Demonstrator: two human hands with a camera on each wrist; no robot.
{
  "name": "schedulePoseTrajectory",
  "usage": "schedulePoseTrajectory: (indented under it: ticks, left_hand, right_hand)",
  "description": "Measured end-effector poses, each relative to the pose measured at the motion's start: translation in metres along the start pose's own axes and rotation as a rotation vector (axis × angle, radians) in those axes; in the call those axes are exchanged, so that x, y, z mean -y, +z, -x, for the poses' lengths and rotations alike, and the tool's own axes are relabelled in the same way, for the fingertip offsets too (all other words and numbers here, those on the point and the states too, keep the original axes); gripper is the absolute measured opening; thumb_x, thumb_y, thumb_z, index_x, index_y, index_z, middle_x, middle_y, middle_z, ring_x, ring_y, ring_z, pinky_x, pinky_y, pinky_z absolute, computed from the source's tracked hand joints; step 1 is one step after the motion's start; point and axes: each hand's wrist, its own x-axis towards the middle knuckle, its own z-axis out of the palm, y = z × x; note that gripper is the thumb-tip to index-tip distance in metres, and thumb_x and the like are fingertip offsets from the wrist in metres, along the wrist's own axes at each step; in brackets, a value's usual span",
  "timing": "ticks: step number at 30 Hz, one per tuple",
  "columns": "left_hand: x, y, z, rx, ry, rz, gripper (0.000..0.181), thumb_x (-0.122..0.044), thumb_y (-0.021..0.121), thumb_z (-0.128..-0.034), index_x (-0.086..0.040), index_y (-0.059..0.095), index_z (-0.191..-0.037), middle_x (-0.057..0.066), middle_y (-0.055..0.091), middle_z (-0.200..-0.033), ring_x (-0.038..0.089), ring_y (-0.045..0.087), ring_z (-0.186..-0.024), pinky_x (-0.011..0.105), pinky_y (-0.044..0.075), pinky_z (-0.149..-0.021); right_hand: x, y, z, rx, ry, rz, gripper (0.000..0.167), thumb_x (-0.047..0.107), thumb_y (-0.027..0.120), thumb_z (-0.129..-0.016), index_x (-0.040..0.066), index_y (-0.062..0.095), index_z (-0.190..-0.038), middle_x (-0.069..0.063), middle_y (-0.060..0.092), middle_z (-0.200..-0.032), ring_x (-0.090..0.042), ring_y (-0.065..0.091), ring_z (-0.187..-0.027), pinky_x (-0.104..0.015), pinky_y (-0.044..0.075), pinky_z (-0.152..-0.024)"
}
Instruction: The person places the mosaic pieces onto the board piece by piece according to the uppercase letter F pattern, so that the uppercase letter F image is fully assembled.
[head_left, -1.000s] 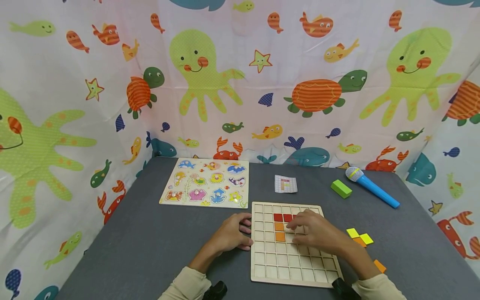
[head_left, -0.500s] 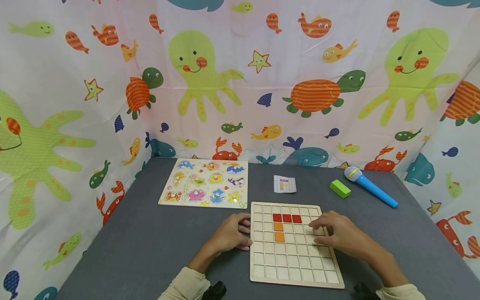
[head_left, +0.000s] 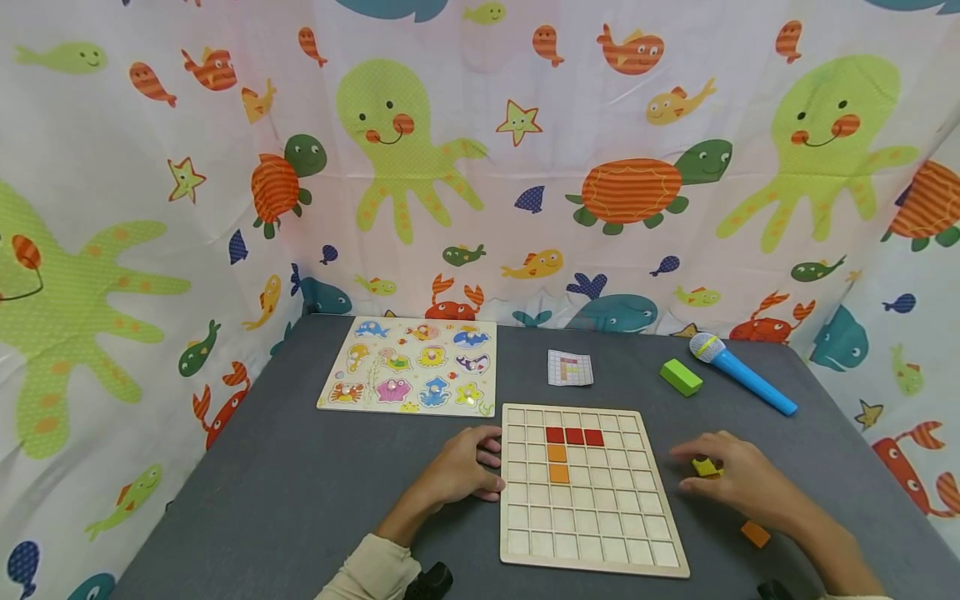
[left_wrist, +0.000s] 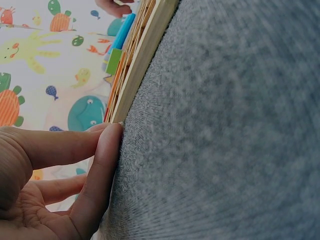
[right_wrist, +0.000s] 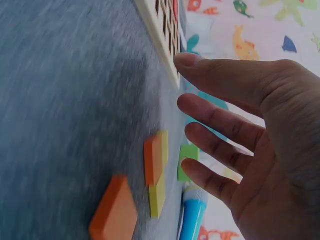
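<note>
right hand (head_left: 738, 473) moved off pale board (head_left: 585, 502) (gridded)

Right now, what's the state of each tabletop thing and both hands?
Wooden grid board: partly filled
Three red square tiles: in cells
Two orange square tiles: in cells
Loose yellow and orange tiles: off-board
Cream sea-animal puzzle: flat
White printed card: face up
Green rectangular block: flat
Blue microphone: lying
Left hand: touching grid board
Right hand: holding nothing

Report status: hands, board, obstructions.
Left hand touching edge of pale wooden grid board; right hand empty, over loose flat yellow tiles. Board: three red square tiles, two orange square tiles seated. No obstruction seen.
</note>
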Motion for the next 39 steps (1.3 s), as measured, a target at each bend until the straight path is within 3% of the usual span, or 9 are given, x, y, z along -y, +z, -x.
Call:
schedulePoseTrajectory:
  ticks: [9,16,24,32,39]
  left_hand:
    - [0.000,0.000,0.000,-0.010,-0.008,-0.004,0.079,0.018,0.079,-0.0799,0.004,0.049,-0.152,0.018,0.057,-0.127,0.027,0.064,-0.108,0.037,0.070,-0.067]
    - [0.000,0.000,0.000,-0.014,-0.015,0.000,0.080,0.020,0.080,-0.0788,0.004,0.050,-0.151,0.018,0.057,-0.127,0.027,0.064,-0.108,0.038,0.070,-0.067]
    - [-0.001,0.001,0.000,-0.012,-0.015,-0.002,0.081,0.020,0.080,-0.0783,0.004,0.050,-0.152,0.018,0.057,-0.127,0.027,0.064,-0.107,0.038,0.070,-0.067]
    - [-0.001,0.001,-0.001,-0.012,-0.018,-0.001,0.081,0.021,0.080,-0.0781,0.003,0.050,-0.152,0.018,0.057,-0.126,0.027,0.064,-0.107,0.038,0.070,-0.066]
    - [-0.002,0.002,-0.001,-0.020,-0.014,-0.004,0.082,0.021,0.080,-0.0775,0.003,0.050,-0.152,0.017,0.057,-0.126,0.026,0.065,-0.107,0.037,0.070,-0.066]
  right_hand:
    - [-0.024,-0.005,0.016,-0.026,0.021,0.041,0.040,0.039,0.086,-0.089,0.018,0.077,-0.121,0.006,0.071,-0.111,-0.013,0.057,-0.096,-0.023,0.051,-0.072]
    - [-0.033,-0.009,0.018,0.011,0.077,0.050,0.040,0.037,0.087,-0.087,0.013,0.078,-0.119,0.000,0.072,-0.113,-0.021,0.056,-0.098,-0.029,0.050,-0.074]
    - [-0.036,-0.009,0.018,0.049,0.111,0.032,0.039,0.020,0.087,-0.086,0.009,0.076,-0.122,0.000,0.068,-0.107,-0.020,0.053,-0.092,-0.024,0.046,-0.068]
    - [-0.038,-0.008,0.019,0.053,0.118,0.023,0.035,0.019,0.087,-0.086,0.011,0.077,-0.118,-0.004,0.069,-0.112,-0.022,0.058,-0.098,-0.036,0.055,-0.078]
    - [-0.037,-0.007,0.019,0.067,0.110,0.058,0.030,0.022,0.086,-0.087,0.013,0.079,-0.114,0.000,0.068,-0.106,-0.021,0.055,-0.096,-0.034,0.052,-0.076]
